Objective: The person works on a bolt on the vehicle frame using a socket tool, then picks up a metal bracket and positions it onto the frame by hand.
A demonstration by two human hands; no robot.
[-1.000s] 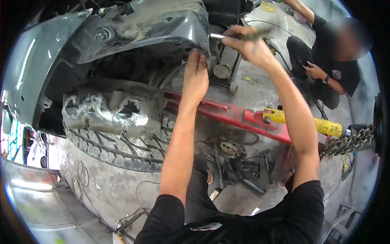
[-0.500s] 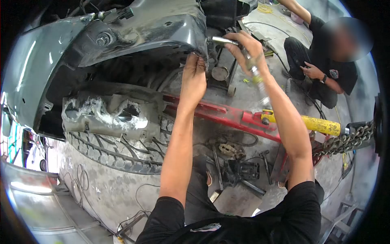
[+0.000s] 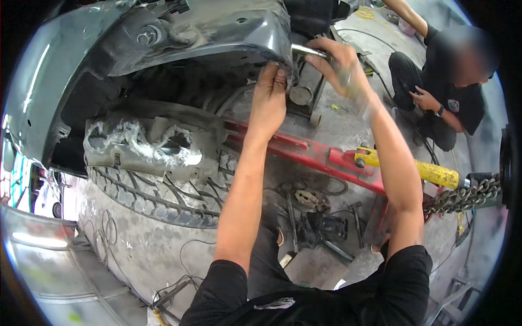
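Under the front corner of the grey vehicle body panel [image 3: 239, 41], my left hand [image 3: 268, 100] has its fingers pressed together at the lower edge; what they hold, if anything, is hidden. Just right of that corner, my right hand [image 3: 340, 62] is closed around a ratchet-like metal tool. The tool's shiny shaft [image 3: 303, 49] points left to the panel corner. Its other part is smeared by motion near my right wrist. Whether the shaft touches the panel cannot be made out.
Below the panel lies a tyre [image 3: 147, 204] with a torn, dusty cover [image 3: 147, 144] over it. A red beam [image 3: 304, 149] with a yellow cylinder [image 3: 440, 175] and chain [image 3: 467, 194] crosses rightward. Hammers and tools [image 3: 326, 225] lie on the floor. A person [image 3: 454, 103] crouches at upper right.
My right hand has shifted and turned slightly with the tool, whose smeared part has swung. My left hand stays at the panel edge. The whole view has shifted a little.
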